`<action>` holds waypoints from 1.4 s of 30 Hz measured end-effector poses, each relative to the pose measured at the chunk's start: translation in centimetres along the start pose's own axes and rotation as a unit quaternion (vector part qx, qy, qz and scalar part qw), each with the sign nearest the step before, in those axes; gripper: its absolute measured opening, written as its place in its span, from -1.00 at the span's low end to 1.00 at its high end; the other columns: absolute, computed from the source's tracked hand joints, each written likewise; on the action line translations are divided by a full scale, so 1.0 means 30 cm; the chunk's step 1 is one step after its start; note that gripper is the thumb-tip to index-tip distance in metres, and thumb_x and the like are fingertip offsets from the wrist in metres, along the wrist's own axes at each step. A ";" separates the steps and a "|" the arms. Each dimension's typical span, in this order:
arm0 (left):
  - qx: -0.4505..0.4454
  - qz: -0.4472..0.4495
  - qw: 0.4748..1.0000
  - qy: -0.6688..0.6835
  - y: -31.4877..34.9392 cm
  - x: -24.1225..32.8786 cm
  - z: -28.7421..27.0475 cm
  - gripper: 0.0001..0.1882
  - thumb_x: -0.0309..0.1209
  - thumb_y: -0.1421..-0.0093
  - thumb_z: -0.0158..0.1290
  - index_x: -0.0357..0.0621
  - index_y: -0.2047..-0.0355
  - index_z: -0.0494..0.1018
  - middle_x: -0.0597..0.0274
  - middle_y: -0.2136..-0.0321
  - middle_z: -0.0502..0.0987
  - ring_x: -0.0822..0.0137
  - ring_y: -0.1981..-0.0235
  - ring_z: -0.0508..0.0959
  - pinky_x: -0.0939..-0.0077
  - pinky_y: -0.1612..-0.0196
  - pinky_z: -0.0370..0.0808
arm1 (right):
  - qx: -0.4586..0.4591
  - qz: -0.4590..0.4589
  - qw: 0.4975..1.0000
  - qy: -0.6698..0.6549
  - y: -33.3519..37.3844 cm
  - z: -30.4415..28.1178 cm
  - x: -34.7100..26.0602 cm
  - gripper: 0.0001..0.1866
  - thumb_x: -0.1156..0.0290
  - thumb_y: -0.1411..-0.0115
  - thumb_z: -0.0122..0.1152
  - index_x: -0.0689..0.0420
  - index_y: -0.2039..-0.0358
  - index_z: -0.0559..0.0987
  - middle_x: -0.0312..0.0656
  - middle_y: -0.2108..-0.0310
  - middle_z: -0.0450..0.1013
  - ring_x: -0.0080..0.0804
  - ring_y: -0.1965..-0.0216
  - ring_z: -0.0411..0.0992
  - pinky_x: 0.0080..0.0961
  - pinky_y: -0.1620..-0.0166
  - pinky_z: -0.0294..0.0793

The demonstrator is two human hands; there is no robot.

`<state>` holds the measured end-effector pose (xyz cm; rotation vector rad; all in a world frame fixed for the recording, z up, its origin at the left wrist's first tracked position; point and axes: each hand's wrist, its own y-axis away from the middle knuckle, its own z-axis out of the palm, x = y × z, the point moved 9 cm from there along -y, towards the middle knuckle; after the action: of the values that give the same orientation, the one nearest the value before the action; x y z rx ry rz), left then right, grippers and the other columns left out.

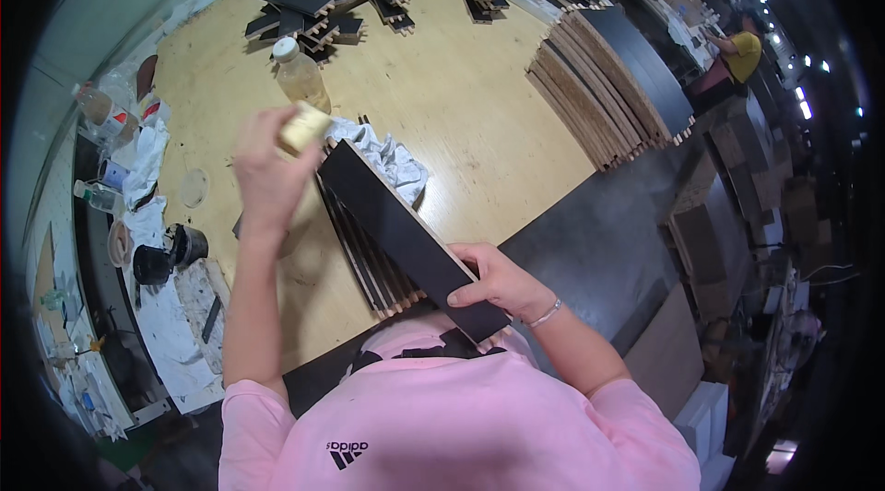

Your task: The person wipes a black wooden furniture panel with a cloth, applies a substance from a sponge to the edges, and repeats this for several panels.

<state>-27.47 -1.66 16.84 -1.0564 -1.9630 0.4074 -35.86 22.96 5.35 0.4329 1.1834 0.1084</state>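
My left hand [267,159] is raised over the table, its fingers closed around a pale yellow sponge-like block [306,129] near the far end of a black board. That long, narrow black board [396,233] slants toward my body, with short wooden dowels sticking out of its near end. My right hand [505,281] grips its right edge close to that end, thumb on the black face. Just left of and below the board lies a stack of similar dark boards [355,247], partly covered. A crumpled white cloth [392,168] is bunched behind it.
A white-capped bottle [302,81] stands beyond my left hand. Dark doweled pieces lie in crossed piles [295,2] at the back. A large stack of panels [599,85] sits at the right. Black cups [152,265] and bottles [106,113] line the left edge. Another person [742,53] is far right.
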 end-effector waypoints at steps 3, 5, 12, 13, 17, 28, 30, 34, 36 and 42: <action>0.045 -0.030 0.999 0.008 -0.025 -0.068 -0.082 -0.66 -0.51 0.08 0.25 -0.24 0.23 0.52 0.10 0.30 0.52 0.20 0.24 0.54 0.41 0.13 0.45 | -0.005 -0.019 0.999 -0.033 -0.002 0.001 0.003 -0.41 0.58 0.15 0.32 0.32 -0.01 0.48 -0.26 0.21 0.50 -0.57 0.22 0.44 -0.66 0.07 0.40; 0.036 -0.031 0.999 0.007 0.001 -0.042 -0.107 -0.65 -0.51 0.06 0.25 -0.24 0.20 0.52 0.14 0.30 0.51 0.24 0.24 0.52 0.44 0.11 0.44 | -0.013 0.007 0.995 -0.098 0.007 -0.001 0.014 -0.38 0.62 0.13 0.28 0.35 -0.05 0.46 -0.27 0.17 0.48 -0.59 0.20 0.43 -0.66 0.04 0.39; 0.002 -0.028 0.989 0.142 0.134 0.106 -0.052 -0.59 -0.51 0.14 0.27 -0.27 0.21 0.51 0.10 0.28 0.51 0.17 0.24 0.52 0.38 0.10 0.44 | -0.011 -0.002 0.983 -0.182 -0.011 -0.037 0.040 -0.38 0.64 0.12 0.31 0.32 -0.05 0.43 -0.15 0.19 0.52 -0.45 0.23 0.53 -0.61 0.11 0.52; -0.012 -0.006 0.988 0.156 0.181 0.152 -0.050 -0.58 -0.49 0.16 0.28 -0.27 0.21 0.51 0.10 0.28 0.51 0.15 0.25 0.52 0.36 0.10 0.45 | -0.015 0.001 0.980 -0.200 -0.016 -0.031 0.043 -0.38 0.65 0.11 0.31 0.32 -0.05 0.43 -0.15 0.18 0.52 -0.44 0.22 0.54 -0.59 0.09 0.52; -0.148 0.139 0.955 0.214 0.342 0.365 0.007 -0.53 -0.45 0.25 0.29 -0.20 0.22 0.51 0.12 0.29 0.50 0.10 0.32 0.49 0.30 0.25 0.40 | -0.014 -0.018 0.979 -0.204 -0.018 -0.008 0.012 -0.38 0.68 0.08 0.27 0.31 -0.08 0.41 -0.19 0.13 0.50 -0.53 0.14 0.49 -0.57 -0.03 0.45; -0.054 0.112 0.989 0.074 0.101 0.202 0.038 -0.64 -0.44 0.16 0.23 -0.22 0.28 0.49 0.06 0.32 0.49 0.04 0.26 0.47 0.21 0.18 0.37 | 0.024 -0.043 0.998 0.042 -0.018 -0.004 -0.008 -0.54 0.66 0.09 0.24 0.31 0.08 0.51 -0.33 0.22 0.47 -0.61 0.19 0.38 -0.61 0.05 0.37; 0.002 0.030 0.999 0.026 0.045 0.081 -0.007 -0.61 -0.44 0.19 0.25 -0.22 0.27 0.49 0.04 0.32 0.50 0.03 0.27 0.50 0.13 0.13 0.38 | 0.029 -0.058 0.995 0.071 -0.010 -0.002 -0.016 -0.56 0.66 0.08 0.26 0.31 0.10 0.51 -0.35 0.23 0.45 -0.62 0.18 0.37 -0.61 0.05 0.36; -0.089 0.177 0.974 0.111 0.169 0.312 0.028 -0.56 -0.43 0.20 0.30 -0.14 0.22 0.52 0.08 0.24 0.54 0.08 0.20 0.54 0.19 0.07 0.41 | 0.023 -0.048 0.994 0.096 -0.014 -0.020 0.022 -0.54 0.64 0.06 0.25 0.32 0.06 0.50 -0.30 0.21 0.45 -0.58 0.16 0.36 -0.61 0.03 0.35; -0.112 0.173 0.975 0.084 0.164 0.317 0.040 -0.57 -0.42 0.21 0.28 -0.15 0.23 0.51 0.10 0.26 0.53 0.09 0.21 0.53 0.23 0.10 0.41 | 0.022 -0.052 0.993 0.100 -0.013 -0.036 0.020 -0.50 0.63 0.05 0.24 0.31 0.01 0.49 -0.26 0.18 0.46 -0.55 0.15 0.37 -0.60 0.02 0.35; 0.084 -0.026 0.994 0.070 0.028 -0.011 -0.106 -0.57 -0.44 0.19 0.28 -0.24 0.24 0.48 0.07 0.25 0.52 0.13 0.22 0.52 0.32 0.12 0.43 | 0.076 -0.099 0.989 -0.076 0.024 -0.070 -0.023 -0.52 0.52 -0.13 0.30 0.35 -0.07 0.44 -0.23 0.11 0.48 -0.59 0.10 0.43 -0.64 -0.01 0.42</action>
<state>-24.37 -1.73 18.03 -0.8993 -1.7953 0.4501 -37.95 23.98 5.59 0.4469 1.0815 -0.1859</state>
